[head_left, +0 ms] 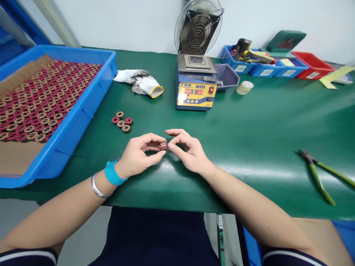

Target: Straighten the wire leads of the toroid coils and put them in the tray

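Observation:
My left hand [140, 155] grips a small toroidal coil [163, 145] between thumb and fingers, just above the green table. Its red and pale windings show at the fingertips. Close on its right side, my right hand [190, 149] has thumb and a finger brought together in a pinch, while another finger stays stretched out above. Whatever lies in that pinch, perhaps nothing, is too small to make out. Several similar coils [121, 123], red and copper-coloured, lie in a cluster beyond my left hand.
A blue tray [91, 111] full of coils stands at left. White gloves [142, 83] lie near a soldering pot [195, 87] with a fan [196, 33] behind. Blue bins [240, 66] and a red bin [313, 68] line the back right. Green-handled cutters [316, 175] rest at right.

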### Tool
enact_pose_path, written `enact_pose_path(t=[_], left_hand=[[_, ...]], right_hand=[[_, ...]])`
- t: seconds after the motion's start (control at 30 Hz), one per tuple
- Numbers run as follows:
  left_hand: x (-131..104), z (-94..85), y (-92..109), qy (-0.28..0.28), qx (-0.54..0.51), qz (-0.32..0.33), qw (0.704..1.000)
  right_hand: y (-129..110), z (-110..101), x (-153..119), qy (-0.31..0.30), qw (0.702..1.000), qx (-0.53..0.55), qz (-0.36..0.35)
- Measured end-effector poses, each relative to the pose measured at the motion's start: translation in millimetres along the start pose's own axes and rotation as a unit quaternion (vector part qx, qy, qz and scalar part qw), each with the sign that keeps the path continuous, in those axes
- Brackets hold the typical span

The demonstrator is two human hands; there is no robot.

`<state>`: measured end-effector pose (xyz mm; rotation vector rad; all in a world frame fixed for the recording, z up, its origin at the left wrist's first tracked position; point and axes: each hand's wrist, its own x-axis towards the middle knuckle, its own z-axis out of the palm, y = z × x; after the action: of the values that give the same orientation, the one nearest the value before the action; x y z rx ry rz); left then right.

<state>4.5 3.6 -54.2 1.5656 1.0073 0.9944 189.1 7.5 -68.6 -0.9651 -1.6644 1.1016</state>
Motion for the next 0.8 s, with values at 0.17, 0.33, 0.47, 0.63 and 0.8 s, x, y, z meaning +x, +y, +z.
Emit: enact_pose_path(t=[0.17, 0.33, 0.47, 0.63, 0.8], left_hand=[[0.4, -1.2, -2.9, -0.011, -0.006, 0.015, 1.000], [0.2, -1.5, -3.8, -0.015, 0.002, 0.022, 1.000], [-0.4, -1.3, -3.9, -0.020, 0.007, 0.019, 1.000], [-0.3, -0.8, -4.3, -0.020, 0.001, 0.019, 1.000], [0.1, -0.8, -4.0, -0.019, -0.004, 0.011, 1.000]], right_hand=[[1.0, 2.2, 0.0, -0.018, 0.998, 0.041, 0.039], [0.8, 3.1, -0.5, -0.018, 0.997, 0.056, 0.056], [2.0, 4.4, -0.7, -0.019, 0.995, 0.074, 0.066], [2.0, 5.7, -0.3, -0.019, 0.993, 0.091, 0.077], [1.1, 6.7, -1.0, -0.014, 0.990, 0.102, 0.092]])
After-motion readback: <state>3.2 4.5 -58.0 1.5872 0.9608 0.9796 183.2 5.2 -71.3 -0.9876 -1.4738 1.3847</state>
